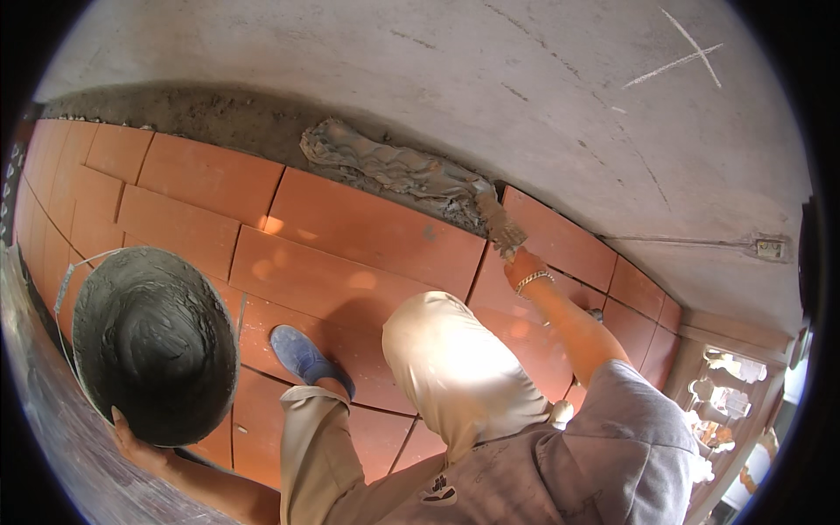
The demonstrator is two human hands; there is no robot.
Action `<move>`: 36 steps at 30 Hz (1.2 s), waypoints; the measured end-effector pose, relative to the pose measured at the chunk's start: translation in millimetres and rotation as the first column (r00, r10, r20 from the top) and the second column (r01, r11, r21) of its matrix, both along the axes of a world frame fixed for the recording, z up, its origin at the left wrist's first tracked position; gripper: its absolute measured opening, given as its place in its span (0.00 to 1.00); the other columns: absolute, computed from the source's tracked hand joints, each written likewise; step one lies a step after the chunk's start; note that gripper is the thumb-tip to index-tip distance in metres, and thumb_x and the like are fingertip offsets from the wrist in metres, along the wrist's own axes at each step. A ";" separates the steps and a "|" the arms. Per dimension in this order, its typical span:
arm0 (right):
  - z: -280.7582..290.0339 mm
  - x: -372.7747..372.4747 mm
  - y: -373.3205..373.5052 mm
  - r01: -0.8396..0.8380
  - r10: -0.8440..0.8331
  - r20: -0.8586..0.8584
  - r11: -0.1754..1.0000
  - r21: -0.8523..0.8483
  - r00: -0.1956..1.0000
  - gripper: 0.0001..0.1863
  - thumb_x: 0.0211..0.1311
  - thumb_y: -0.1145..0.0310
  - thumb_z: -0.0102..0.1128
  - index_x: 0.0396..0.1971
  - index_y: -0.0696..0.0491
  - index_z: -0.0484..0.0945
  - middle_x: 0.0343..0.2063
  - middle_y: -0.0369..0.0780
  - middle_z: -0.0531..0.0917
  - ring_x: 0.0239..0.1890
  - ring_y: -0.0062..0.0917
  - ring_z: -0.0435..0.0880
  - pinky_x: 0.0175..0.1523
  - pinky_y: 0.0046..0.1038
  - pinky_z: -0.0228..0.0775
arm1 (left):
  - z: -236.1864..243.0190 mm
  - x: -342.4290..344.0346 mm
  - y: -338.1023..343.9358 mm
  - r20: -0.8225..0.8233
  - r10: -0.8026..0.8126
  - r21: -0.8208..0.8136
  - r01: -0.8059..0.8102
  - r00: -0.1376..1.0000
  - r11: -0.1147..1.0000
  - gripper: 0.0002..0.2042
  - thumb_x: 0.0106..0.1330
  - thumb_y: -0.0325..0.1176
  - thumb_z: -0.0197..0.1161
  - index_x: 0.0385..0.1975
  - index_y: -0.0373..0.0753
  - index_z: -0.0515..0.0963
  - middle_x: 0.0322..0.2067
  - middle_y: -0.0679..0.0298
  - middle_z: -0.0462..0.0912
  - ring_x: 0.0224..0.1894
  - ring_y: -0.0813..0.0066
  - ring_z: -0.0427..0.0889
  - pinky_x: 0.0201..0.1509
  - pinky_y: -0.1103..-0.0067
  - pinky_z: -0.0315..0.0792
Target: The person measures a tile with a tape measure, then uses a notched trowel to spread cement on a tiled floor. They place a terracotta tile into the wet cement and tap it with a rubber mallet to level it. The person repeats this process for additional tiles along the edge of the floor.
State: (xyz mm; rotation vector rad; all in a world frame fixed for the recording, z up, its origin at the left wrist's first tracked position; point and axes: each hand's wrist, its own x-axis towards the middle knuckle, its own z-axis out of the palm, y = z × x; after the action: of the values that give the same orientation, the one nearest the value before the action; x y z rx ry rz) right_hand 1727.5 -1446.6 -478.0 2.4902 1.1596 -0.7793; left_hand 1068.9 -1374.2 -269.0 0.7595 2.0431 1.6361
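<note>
My right hand [525, 267], with a chain bracelet at the wrist, is closed around the handle of a trowel [500, 226]. Its blade is coated in mortar and touches the right end of a long ridged bed of wet mortar [394, 168]. That bed lies in the untiled strip between the orange tiles and the wall. On the left, my left hand [140, 451] grips the near rim of a bucket [237, 350]; some of its fingers are hidden. Dark grey mortar [157, 341] fills much of the bucket, smeared up its inner side.
Large orange tiles [350, 214] cover the floor in rows. A bare grey wall [560, 87] with a chalk cross rises beyond them, with an outlet box [770, 249] at right. My blue shoe [306, 353] stands on the tiles. A pale balustrade [722, 394] is at lower right.
</note>
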 end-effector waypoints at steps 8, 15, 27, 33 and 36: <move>4.3 -30.2 17.3 0.029 -0.025 -0.124 0.999 0.031 0.992 0.21 0.63 0.59 0.57 0.47 0.61 0.76 0.45 0.57 0.83 0.51 0.49 0.82 0.57 0.46 0.73 | -2.9 -9.3 -4.7 -0.050 -0.019 0.012 0.019 0.999 1.000 0.26 0.67 0.38 0.62 0.60 0.25 0.71 0.56 0.47 0.76 0.53 0.56 0.80 0.55 0.68 0.76; 0.5 -53.5 48.0 -0.040 0.045 -0.073 0.996 0.075 0.996 0.20 0.64 0.58 0.57 0.45 0.60 0.76 0.41 0.55 0.85 0.47 0.51 0.84 0.54 0.47 0.75 | -0.9 -2.7 -1.3 -0.037 -0.054 0.030 0.055 0.998 0.998 0.26 0.69 0.40 0.59 0.60 0.26 0.72 0.57 0.50 0.77 0.55 0.60 0.78 0.57 0.71 0.72; -13.7 -131.2 200.3 -0.318 0.348 -0.096 0.918 0.239 0.933 0.17 0.67 0.59 0.58 0.47 0.57 0.75 0.43 0.52 0.85 0.48 0.45 0.85 0.51 0.45 0.77 | 6.8 9.1 -0.4 -0.022 -0.139 0.095 0.140 0.990 0.986 0.24 0.69 0.37 0.61 0.60 0.27 0.72 0.54 0.52 0.78 0.54 0.62 0.78 0.59 0.72 0.70; -33.4 -182.6 256.3 -0.483 0.498 -0.049 0.857 0.178 0.866 0.16 0.70 0.68 0.48 0.52 0.57 0.76 0.46 0.50 0.85 0.49 0.44 0.86 0.50 0.43 0.79 | 5.4 5.4 -1.2 0.017 -0.176 0.123 0.173 0.984 0.977 0.24 0.69 0.36 0.60 0.60 0.27 0.72 0.53 0.53 0.78 0.53 0.64 0.78 0.59 0.73 0.70; -31.3 -179.2 268.0 -0.577 0.586 0.005 0.797 0.181 0.811 0.15 0.71 0.69 0.47 0.52 0.58 0.76 0.49 0.49 0.84 0.50 0.43 0.85 0.51 0.42 0.79 | 4.1 4.6 -2.8 0.061 -0.181 0.161 0.170 0.982 0.972 0.23 0.69 0.36 0.59 0.59 0.27 0.72 0.53 0.53 0.79 0.53 0.64 0.78 0.59 0.73 0.70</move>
State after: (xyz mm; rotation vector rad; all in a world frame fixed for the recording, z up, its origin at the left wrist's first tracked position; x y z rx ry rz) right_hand 1548.3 -1178.6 -509.4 2.0316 1.9524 -0.5777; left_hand 1073.5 -1377.0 -264.9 0.8909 1.7588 1.7084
